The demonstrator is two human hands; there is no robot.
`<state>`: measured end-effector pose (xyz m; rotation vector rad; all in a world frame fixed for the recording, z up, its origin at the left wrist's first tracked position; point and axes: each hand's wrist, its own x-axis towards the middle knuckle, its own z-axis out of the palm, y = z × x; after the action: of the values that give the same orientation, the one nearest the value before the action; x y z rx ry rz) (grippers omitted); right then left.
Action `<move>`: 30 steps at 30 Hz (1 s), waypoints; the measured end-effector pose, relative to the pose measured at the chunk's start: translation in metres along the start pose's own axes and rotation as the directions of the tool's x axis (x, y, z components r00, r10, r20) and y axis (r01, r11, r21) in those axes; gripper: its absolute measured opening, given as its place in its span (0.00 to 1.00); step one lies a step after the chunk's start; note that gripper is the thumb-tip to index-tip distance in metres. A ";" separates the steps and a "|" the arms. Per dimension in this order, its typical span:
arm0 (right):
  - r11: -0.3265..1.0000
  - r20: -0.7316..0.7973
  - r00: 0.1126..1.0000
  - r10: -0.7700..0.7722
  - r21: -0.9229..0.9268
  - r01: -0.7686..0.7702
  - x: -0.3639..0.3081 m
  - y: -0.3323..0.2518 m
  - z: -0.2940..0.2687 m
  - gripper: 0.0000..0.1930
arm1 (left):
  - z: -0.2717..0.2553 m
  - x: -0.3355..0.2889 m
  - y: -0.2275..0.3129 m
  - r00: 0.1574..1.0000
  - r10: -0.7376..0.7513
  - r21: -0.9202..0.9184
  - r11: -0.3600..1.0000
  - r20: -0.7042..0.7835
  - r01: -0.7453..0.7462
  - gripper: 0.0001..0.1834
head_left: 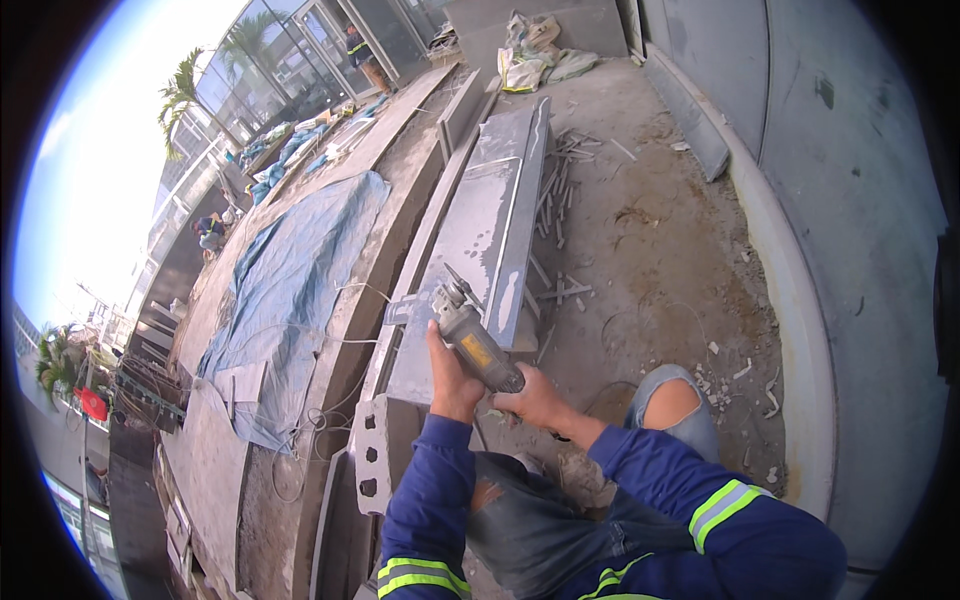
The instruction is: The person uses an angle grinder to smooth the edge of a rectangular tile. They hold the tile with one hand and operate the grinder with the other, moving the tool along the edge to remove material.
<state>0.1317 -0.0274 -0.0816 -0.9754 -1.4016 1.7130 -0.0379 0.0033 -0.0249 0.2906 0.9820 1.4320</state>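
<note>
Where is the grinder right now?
In the head view, the grinder is near the centre, held by the left hand and right hand, its front end seen against the near part of the grey slab.

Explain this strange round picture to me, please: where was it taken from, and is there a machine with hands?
There is no robot: these are a person's own bare hands, coming out of blue sleeves. A wide fisheye camera on the person's head looks down, so straight edges look bent. The left hand supports a grey power tool, which looks like an angle grinder, near its front; the right hand grips its rear end. Beyond it stretches a long grey slab with dark, damp-looking spots. Short pale strips lie scattered on the ground to the right.
</note>
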 end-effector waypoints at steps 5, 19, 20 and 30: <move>1.000 0.034 0.999 0.012 0.023 -0.012 -0.001 0.001 -0.002 0.32 | -0.002 0.005 -0.001 0.999 -0.035 0.004 0.999 0.014 0.035 0.38; 0.992 0.045 0.999 -0.015 0.127 0.009 -0.002 -0.010 0.002 0.27 | 0.004 0.008 -0.002 0.986 0.162 0.056 0.985 0.048 -0.165 0.43; 0.990 0.029 0.999 -0.033 0.135 0.028 -0.001 -0.011 0.002 0.27 | 0.008 0.006 -0.004 0.982 0.180 0.096 0.978 0.064 -0.186 0.47; 0.963 -0.029 0.992 -0.126 0.236 0.129 0.004 -0.007 -0.028 0.22 | 0.023 0.006 -0.021 0.972 0.067 0.445 0.880 0.225 -0.164 0.32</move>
<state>0.1551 -0.0102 -0.0783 -0.7472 -1.1902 1.7268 -0.0083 0.0136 -0.0284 0.8460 1.1418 1.2281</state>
